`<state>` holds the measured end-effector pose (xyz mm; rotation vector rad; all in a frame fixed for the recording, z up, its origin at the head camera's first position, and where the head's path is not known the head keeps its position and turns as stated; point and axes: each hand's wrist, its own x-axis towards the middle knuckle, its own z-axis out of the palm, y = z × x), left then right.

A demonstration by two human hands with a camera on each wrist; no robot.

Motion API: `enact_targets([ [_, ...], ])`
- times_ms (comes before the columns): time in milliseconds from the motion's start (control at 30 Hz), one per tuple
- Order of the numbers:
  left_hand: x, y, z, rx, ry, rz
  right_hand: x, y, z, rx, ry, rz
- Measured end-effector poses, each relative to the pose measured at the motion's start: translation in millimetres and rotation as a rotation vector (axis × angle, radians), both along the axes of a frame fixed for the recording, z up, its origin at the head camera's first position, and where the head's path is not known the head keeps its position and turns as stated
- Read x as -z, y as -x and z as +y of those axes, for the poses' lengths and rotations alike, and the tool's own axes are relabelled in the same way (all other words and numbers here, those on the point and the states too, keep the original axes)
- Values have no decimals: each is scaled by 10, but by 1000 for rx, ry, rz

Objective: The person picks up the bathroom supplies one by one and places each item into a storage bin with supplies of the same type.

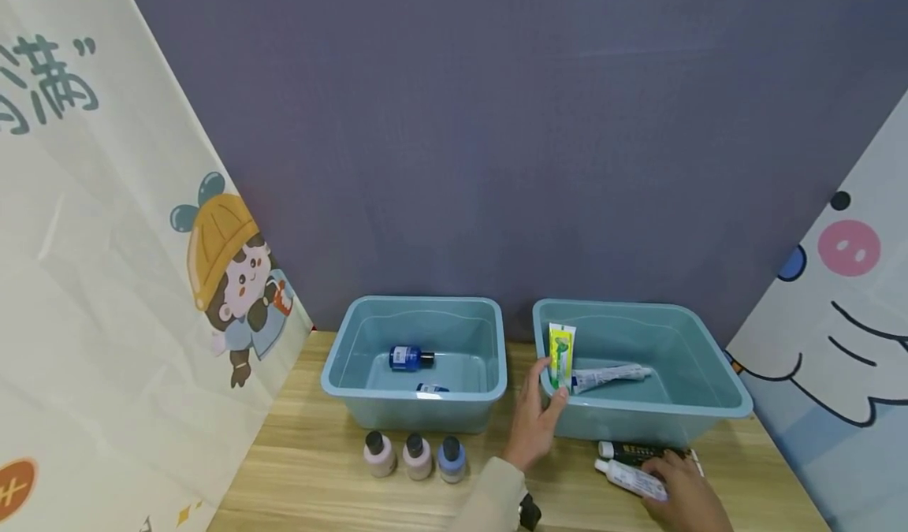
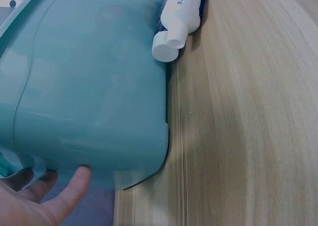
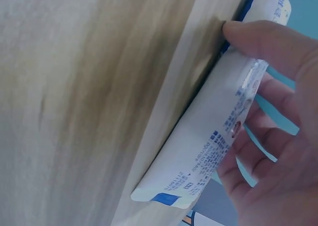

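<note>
My left hand [image 1: 541, 415] rests with straight fingers against the near left corner of the right teal bin [image 1: 712, 370], its thumb at the rim. Just beyond the thumb a yellow-green tube [image 1: 561, 353] leans upright inside that bin, beside a white tube [image 1: 612, 375] lying flat. In the left wrist view the thumb [image 2: 74, 186] touches the bin's outer wall [image 2: 89, 87]. My right hand [image 1: 682, 489] grips a white tube [image 1: 628, 477] lying on the wooden table [image 1: 319, 469], thumb [image 3: 268, 42] on top and fingers under the tube [image 3: 218, 131]. A dark tube [image 1: 634, 451] lies just behind it.
A second teal bin [image 1: 414, 302] to the left holds a blue bottle [image 1: 410, 357] and another small blue item [image 1: 431, 388]. Three small bottles [image 1: 417, 455] stand in a row before it. Printed cartoon panels flank the table; a grey wall closes the back.
</note>
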<state>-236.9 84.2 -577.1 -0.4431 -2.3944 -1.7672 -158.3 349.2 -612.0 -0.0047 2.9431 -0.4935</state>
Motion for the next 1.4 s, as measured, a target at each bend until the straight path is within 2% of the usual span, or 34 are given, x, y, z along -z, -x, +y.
enact_targets([
  [200, 23, -14, 11, 8, -4, 6, 5, -40, 3, 4, 6, 16],
  [600, -26, -3, -7, 15, -5, -6, -24, -46, -7, 11, 34, 78],
  [800, -10, 0, -15, 20, -8, -7, -47, -55, -9, 33, 49, 65],
  [1400, 12, 6, -13, 19, -17, -3, -343, -86, -6, 20, 27, 84],
])
